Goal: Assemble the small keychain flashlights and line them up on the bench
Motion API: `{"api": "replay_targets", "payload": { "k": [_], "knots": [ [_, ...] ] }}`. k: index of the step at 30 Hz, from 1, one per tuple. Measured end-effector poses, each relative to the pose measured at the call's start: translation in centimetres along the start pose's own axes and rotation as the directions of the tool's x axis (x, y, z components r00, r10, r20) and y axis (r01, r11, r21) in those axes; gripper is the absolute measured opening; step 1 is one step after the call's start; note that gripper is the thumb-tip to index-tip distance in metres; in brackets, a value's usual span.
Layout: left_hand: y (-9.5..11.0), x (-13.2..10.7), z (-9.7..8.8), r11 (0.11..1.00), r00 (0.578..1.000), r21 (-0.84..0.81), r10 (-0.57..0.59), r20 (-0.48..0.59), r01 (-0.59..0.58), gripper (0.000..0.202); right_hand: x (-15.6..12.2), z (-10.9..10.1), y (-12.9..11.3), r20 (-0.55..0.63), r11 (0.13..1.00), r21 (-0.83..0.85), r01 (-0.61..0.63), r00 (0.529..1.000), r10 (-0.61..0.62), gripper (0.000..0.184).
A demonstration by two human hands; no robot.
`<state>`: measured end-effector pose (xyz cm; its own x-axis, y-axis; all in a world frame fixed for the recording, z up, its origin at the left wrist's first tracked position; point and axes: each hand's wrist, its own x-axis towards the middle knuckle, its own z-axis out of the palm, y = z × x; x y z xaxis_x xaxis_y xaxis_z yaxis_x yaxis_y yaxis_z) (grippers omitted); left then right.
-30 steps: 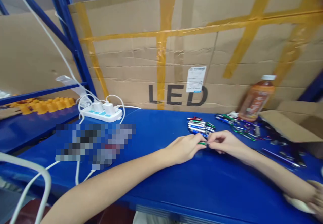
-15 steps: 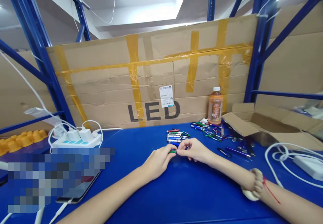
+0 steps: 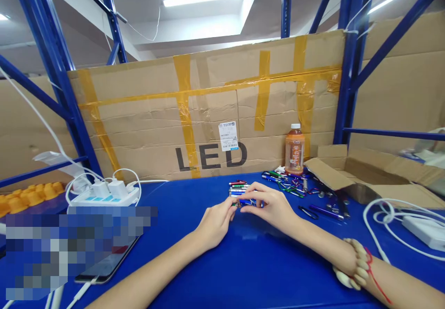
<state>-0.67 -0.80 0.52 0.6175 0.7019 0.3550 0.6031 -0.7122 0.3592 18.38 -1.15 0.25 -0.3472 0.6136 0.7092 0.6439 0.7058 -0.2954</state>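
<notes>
Over the blue table (image 3: 208,272), my left hand (image 3: 215,223) pinches a small green metal tube (image 3: 236,204), apparently a mini flashlight; most of it is hidden by the fingers. My right hand (image 3: 274,207) is at the tube's end, thumb and index finger apart, with the index fingertip close to or touching it. Just behind the hands lie several small flashlights (image 3: 238,187) in a row, silver, red and blue, partly covered by my right hand. Farther right is a loose pile of coloured tubes and carabiner clips (image 3: 292,188).
A purple tube (image 3: 326,212) and a black clip (image 3: 308,212) lie right of my hand. Behind stand a drink bottle (image 3: 295,151) and an open cardboard box (image 3: 378,186). A white cable (image 3: 373,234) is at right; a power strip (image 3: 104,197) and phone (image 3: 107,262) are at left.
My right hand's thumb and index finger have spread apart from their pinch at the green tube. My left hand has shifted slightly left, still holding it. The view has tilted a little.
</notes>
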Motion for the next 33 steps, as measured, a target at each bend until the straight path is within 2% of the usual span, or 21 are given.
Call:
{"api": "replay_targets", "payload": {
  "k": [7, 13, 18, 22, 26, 33],
  "knots": [
    [0.3, -0.1, -0.1, 1.0, 0.999, 0.024, 0.001, 0.035, -0.002, 0.025, 0.0, 0.3, 0.6, 0.024, 0.998, 0.065, 0.002, 1.0, -0.004, 0.021],
    [-0.3, -0.3, 0.1, 0.997, 0.995, 0.003, 0.083, 0.06, -0.083, 0.025, 0.3, 0.0, 0.4, 0.07, 0.952, 0.302, 0.045, 0.995, -0.07, 0.019],
    [-0.5, -0.4, 0.2, 0.987, 0.983, -0.043, 0.158, 0.088, -0.155, 0.026, 0.2, -0.4, 0.4, 0.081, 0.935, 0.352, 0.049, 0.993, -0.083, 0.018],
    [-0.6, -0.3, 0.3, 0.978, 0.981, -0.109, 0.185, 0.062, -0.177, 0.024, 0.1, -0.2, 0.8, 0.083, 0.934, 0.357, 0.026, 0.995, -0.06, 0.016],
    [-0.7, -0.3, 0.4, 0.978, 0.983, -0.1, 0.185, 0.008, -0.183, 0.023, 0.5, -0.1, 1.0, 0.101, 0.922, 0.385, -0.04, 0.995, 0.001, 0.015],
    [-0.9, -0.4, 0.5, 0.982, 0.982, -0.091, 0.156, -0.104, -0.165, 0.019, 3.0, -0.4, -0.2, 0.244, 0.865, 0.473, -0.167, 0.968, 0.054, 0.018]
  ]
}}
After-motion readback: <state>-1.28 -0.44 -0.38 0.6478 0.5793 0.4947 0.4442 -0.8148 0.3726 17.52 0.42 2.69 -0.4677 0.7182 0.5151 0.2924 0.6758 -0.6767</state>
